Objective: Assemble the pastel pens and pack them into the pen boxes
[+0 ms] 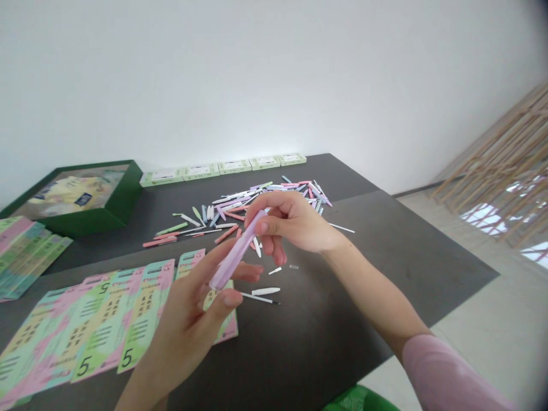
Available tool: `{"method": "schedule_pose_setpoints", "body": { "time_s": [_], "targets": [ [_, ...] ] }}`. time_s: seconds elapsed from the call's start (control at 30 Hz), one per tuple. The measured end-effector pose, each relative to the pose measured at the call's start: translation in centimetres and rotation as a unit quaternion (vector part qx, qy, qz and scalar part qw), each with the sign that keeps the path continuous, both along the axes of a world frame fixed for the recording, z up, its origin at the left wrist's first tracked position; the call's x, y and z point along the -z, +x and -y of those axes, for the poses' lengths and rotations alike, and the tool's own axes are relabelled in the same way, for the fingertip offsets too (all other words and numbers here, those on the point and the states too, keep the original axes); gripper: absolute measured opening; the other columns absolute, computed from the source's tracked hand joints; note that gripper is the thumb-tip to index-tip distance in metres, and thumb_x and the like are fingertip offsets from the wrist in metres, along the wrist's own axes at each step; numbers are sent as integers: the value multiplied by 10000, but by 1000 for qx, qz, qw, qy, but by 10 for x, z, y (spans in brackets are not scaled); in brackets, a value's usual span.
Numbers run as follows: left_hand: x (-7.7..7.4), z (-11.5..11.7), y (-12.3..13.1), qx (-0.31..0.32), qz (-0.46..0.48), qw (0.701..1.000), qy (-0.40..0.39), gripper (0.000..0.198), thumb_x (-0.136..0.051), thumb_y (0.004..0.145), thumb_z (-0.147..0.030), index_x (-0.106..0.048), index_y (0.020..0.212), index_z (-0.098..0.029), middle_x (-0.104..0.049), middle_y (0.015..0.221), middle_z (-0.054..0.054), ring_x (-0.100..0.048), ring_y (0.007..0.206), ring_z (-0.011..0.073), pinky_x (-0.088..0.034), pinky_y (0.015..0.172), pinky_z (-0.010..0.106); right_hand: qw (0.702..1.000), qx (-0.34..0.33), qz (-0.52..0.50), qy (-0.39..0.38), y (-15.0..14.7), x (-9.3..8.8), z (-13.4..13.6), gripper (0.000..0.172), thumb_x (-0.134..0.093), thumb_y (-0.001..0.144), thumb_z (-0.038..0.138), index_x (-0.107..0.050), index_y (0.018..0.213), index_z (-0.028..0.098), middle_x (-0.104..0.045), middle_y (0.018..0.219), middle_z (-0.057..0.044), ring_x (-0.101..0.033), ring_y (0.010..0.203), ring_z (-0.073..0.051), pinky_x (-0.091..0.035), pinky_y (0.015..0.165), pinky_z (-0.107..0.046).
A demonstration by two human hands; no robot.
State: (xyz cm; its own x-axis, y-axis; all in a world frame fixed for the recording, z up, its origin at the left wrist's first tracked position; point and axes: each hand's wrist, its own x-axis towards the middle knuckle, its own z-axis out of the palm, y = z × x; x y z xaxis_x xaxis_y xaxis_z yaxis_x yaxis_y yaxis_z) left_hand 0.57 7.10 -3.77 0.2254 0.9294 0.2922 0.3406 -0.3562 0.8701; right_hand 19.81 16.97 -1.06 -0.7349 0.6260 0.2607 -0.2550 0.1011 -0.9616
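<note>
**Q:** What do I have in the centre of the head view?

**A:** Fig. 1. A lilac plastic tapered stick, smooth and matt, narrowing toward its lower end. I see it tilted in the air above the dark table, between the two hands.

**Q:** State of the hands?

**A:** I see both closed narrowly on that stick. The left hand pinches its lower part between thumb and fingers. The right hand grips the upper end, its fingertips pressed against the lilac surface. A pink sleeve covers the right arm above the bare forearm.

**Q:** And around them?

**A:** Just below the stick lie a white tapered cap and a thin white rod with a dark tip, nearly touching. Beyond the right hand spreads a loose heap of pastel plastic sticks. Overlapping printed pastel cards, marked 5, lie under the left hand. At the far edge I see a row of pale green boxes, and at far left a green-rimmed box.
</note>
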Motion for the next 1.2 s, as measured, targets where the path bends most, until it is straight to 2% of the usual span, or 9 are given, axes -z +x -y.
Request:
{"method": "schedule_pose_setpoints", "body": {
  "time_s": [0.2, 0.37, 0.47, 0.73, 0.8, 0.9, 0.97, 1.1, 1.2],
  "targets": [
    [-4, -1, 0, 6, -67, 998, 1, 436, -458, 876, -617, -724, 961, -281, -768, 963, 26, -716, 895, 230, -559, 789, 316, 999, 0, -34, -23, -2, 11, -7, 313, -647, 853, 458, -578, 909, 158, -613, 502, 80, -500, 303, -35, -387, 320, -107],
    [-5, 1, 3, -9, -93, 996, 4, 413, -442, 898, -568, -712, 1067, -304, -768, 1000, 13, -710, 961, 223, -553, 771, 288, 997, 5, -55, -50, -5, 18, -11, 408, -639, 818, 557, -564, 896, 164, -577, 459, 96, -492, 290, -44, -314, 274, -113],
    [-5, 1, 2, -14, -110, 994, 15, 373, -442, 906, -542, -724, 1013, -322, -767, 1013, -5, -712, 929, 206, -543, 716, 264, 996, -2, -71, -61, -6, 22, -14, 434, -629, 808, 590, -546, 873, 168, -568, 449, 102, -469, 272, -43, -286, 259, -120],
    [-2, -1, 2, -19, -133, 991, 27, 355, -463, 906, -514, -707, 1082, -324, -775, 978, -21, -711, 932, 194, -535, 785, 264, 992, -3, -88, -87, -13, 31, -18, 477, -614, 797, 632, -499, 879, 176, -524, 406, 125, -386, 229, -47, -279, 247, -142],
    [-3, -2, 1, -32, -152, 987, 42, 360, -461, 899, -531, -728, 1029, -327, -769, 1020, -25, -711, 916, 191, -530, 765, 255, 996, 10, -66, -57, -10, 30, -20, 458, -563, 835, 625, -510, 863, 171, -521, 412, 120, -392, 243, -39, -295, 266, -136],
    [-4, -6, -5, -99, -207, 972, 41, 423, -432, 884, -587, -750, 932, -313, -761, 1054, -27, -701, 717, 178, -519, 651, 258, 995, 81, 38, 42, 2, 25, -20, 291, -590, 871, 441, -555, 858, 153, -527, 428, 109, -427, 277, -37, -300, 289, -128],
    [-4, -10, -12, -151, -226, 962, 3, 473, -418, 870, -630, -709, 1077, -319, -772, 997, -33, -664, 591, 170, -482, 544, 254, 978, 139, 122, 100, 12, 20, -17, 166, -608, 855, 303, -589, 893, 143, -525, 437, 108, -453, 296, -46, -312, 305, -134],
    [-5, -22, -30, -157, -230, 958, -71, 660, -442, 794, -728, -588, 1279, -305, -783, 898, -28, -717, 718, 244, -485, 531, 270, 952, 139, 225, 156, 25, 12, -9, 168, -518, 903, 266, -617, 960, 144, -576, 513, 78, -516, 352, -70, -357, 375, -168],
    [-7, -26, -41, -169, -275, 943, -84, 698, -424, 770, -768, -621, 1239, -290, -783, 881, -8, -728, 757, 291, -517, 618, 327, 876, 180, 324, 307, 26, 10, -12, 197, -474, 933, 201, -652, 951, 120, -655, 627, 10, -587, 492, -99, -406, 522, -210]
  ]
}}
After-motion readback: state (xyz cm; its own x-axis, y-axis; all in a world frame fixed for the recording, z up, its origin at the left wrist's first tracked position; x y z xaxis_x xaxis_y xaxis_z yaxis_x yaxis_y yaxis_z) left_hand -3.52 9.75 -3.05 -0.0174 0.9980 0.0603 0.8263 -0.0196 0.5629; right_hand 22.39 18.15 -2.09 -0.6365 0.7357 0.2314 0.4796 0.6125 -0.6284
